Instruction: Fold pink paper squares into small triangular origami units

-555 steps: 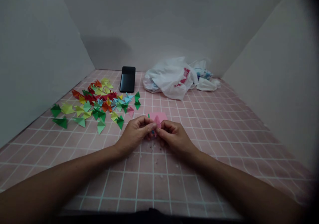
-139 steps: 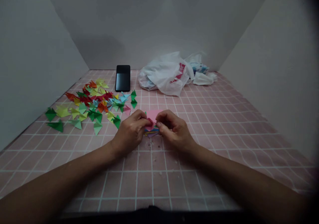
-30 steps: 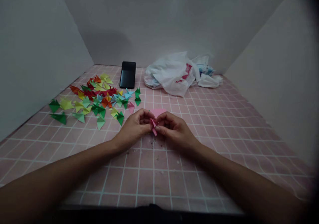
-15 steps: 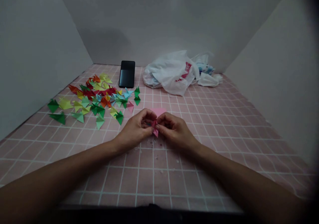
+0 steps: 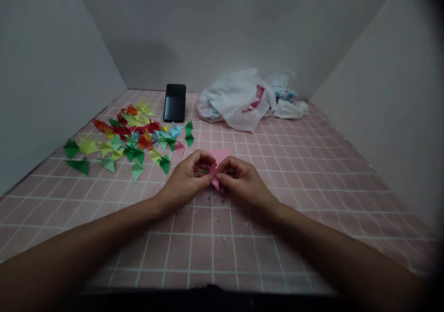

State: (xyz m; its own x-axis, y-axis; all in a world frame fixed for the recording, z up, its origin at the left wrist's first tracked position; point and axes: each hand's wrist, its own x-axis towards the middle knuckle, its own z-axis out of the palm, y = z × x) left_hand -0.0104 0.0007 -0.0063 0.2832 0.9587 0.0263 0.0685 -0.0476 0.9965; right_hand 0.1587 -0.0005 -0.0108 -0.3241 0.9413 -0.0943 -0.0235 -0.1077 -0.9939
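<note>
Between my two hands is a small folded pink origami paper (image 5: pixel 214 180), its pointed tip hanging down toward me. My left hand (image 5: pixel 190 175) is closed, pinching its left side between thumb and fingers. From the other side my right hand (image 5: pixel 241 178) grips it with thumb and index finger, also closed. Fingers cover part of the folds. Just behind the fingertips lies a flat pink paper sheet (image 5: pixel 220 154), partly hidden by the hands.
Many folded paper cranes (image 5: pixel 132 153) in green, yellow, red, orange and blue spread over the left of the pink checked tablecloth (image 5: pixel 194 256). A black phone (image 5: pixel 175 103) leans at the back. White plastic bags (image 5: pixel 239 101) lie beside it. Pale walls enclose three sides.
The pink folded paper has turned slightly between my fingers, showing more of its lighter face. Both hands keep their pinch, and the whole view has shifted a little.
</note>
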